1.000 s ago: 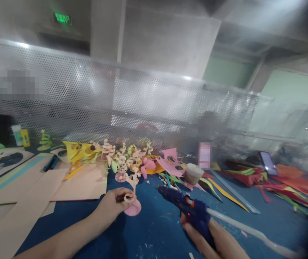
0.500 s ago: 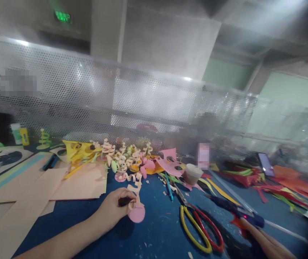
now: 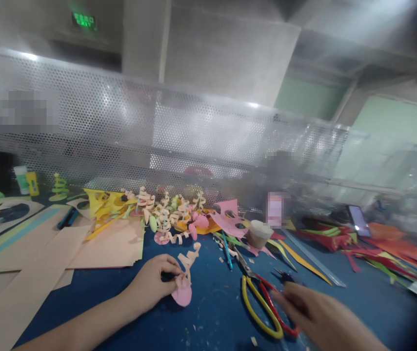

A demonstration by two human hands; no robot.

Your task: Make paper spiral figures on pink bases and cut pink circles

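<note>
In my left hand (image 3: 155, 280), a small pink paper disc (image 3: 182, 293) with a curled peach paper strip (image 3: 189, 258) rising from it is pinched between thumb and fingers, just above the table. My right hand (image 3: 316, 312) is blurred, reaching leftward over the red handle of the scissors (image 3: 263, 304) with its fingers loosely apart. Behind it shows the dark blue front end of a glue gun (image 3: 284, 276); the hand hides the rest of the gun. I see nothing held in my right fingers.
Several finished paper spirals (image 3: 168, 214) cluster at the back of the blue table. Peach paper sheets (image 3: 109, 246) lie at left. A paper cup (image 3: 258, 234), a light blue pen (image 3: 227, 251) and coloured scraps (image 3: 398, 243) spread to the right. A perforated metal screen (image 3: 193, 126) stands behind.
My right hand has come off the glue gun's trigger and moved left, in front of the gun. My left hand has tilted the pink disc slightly and shifted it a little left.
</note>
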